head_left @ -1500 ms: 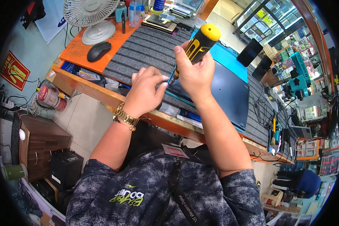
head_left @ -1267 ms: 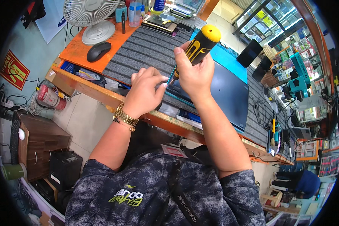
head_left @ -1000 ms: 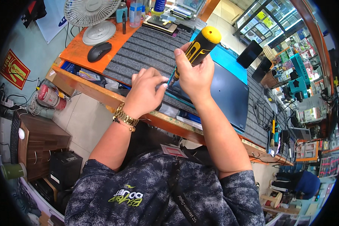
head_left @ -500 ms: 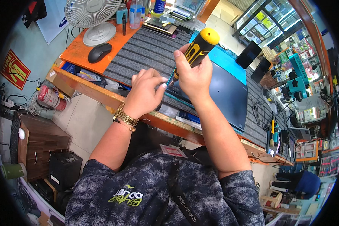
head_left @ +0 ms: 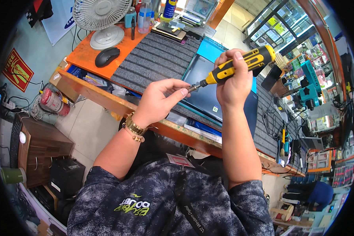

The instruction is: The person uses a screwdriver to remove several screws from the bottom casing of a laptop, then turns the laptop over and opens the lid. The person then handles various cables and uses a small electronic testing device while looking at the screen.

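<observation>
Orange desk (head_left: 84, 59) w/ gray ribbed mat (head_left: 153, 57), then blue mat (head_left: 209, 48) w/ dark laptop (head_left: 202, 100) on it, R forearm (head_left: 240, 145) blocking part of it; white fan (head_left: 102, 15) at far L. R hand (head_left: 235, 84) wrapped round blk/yel screwdriver (head_left: 259, 59), tilted above laptop; L hand (head_left: 157, 100) fingertips pinched at its tip, any small part there hard to tell. Blk mouse (head_left: 107, 57) nr fan, well apart from hands.

The left hand (head_left: 159, 100) hid the very tip of the screwdriver (head_left: 222, 73), the right hand (head_left: 234, 88) covered part of the laptop (head_left: 204, 98), and the view's upper edge cut off the top of the fan (head_left: 102, 13).
</observation>
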Tool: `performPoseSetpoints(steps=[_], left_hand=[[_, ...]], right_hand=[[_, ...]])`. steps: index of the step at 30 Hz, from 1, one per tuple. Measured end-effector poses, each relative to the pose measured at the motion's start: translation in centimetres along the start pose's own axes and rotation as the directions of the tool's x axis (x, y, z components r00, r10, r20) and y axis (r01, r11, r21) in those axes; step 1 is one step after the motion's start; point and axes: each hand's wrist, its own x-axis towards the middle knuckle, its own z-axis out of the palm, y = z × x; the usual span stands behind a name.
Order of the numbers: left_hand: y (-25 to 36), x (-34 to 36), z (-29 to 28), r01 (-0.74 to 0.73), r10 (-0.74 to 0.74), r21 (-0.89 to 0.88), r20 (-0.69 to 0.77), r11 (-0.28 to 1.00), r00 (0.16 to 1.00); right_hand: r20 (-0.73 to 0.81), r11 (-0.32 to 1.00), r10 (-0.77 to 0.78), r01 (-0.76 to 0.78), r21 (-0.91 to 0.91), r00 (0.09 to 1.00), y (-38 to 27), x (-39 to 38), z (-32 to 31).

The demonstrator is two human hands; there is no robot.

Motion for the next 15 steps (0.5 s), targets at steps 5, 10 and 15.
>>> performPoseSetpoints(steps=[5,10,15], left_hand=[[0.9,0.6,0.9,0.108,-0.103,-0.333,0.032,0.937,0.994],[1.6,0.6,2.3,0.06,-0.065,-0.351,-0.003,0.935,0.998],[2.2,0.7,3.2,0.049,-0.051,-0.431,0.007,0.901,0.999]], right_hand=[[0.069,0.995,-0.061,0.056,0.079,0.996,-1.8,-0.5,-1.2],[0.101,0.994,-0.086,0.079,0.08,0.991,-3.0,-0.7,-2.0],[0.116,0.991,-0.135,0.131,0.034,0.984,-3.9,-1.0,-2.2]])
